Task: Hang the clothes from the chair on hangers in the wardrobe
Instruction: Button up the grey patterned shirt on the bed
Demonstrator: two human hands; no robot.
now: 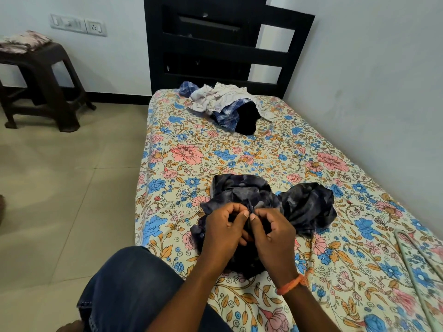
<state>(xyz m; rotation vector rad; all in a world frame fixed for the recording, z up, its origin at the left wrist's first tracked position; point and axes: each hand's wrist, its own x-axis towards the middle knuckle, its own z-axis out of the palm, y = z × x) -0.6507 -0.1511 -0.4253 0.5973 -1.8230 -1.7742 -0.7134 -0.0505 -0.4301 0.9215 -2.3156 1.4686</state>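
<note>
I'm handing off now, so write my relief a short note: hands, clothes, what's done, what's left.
Left hand and right hand: both pinch the dark patterned shirt lying crumpled on the bed.
More clothes lie piled near the headboard.
A hanger lies on the bed at the right edge, bare.
Done: nothing hung that I can see; no wardrobe in view.
Left: put this shirt on the hanger, hang it, then the pile.

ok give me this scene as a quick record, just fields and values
setting: floral bed sheet on a bed
left hand: pinches the dark patterned garment
right hand: pinches the same garment, thumbs nearly meeting
garment state: crumpled on the bed
hanger: lies on the sheet at right, untouched
clothes pile: near the headboard
stool: on the floor, left
</note>
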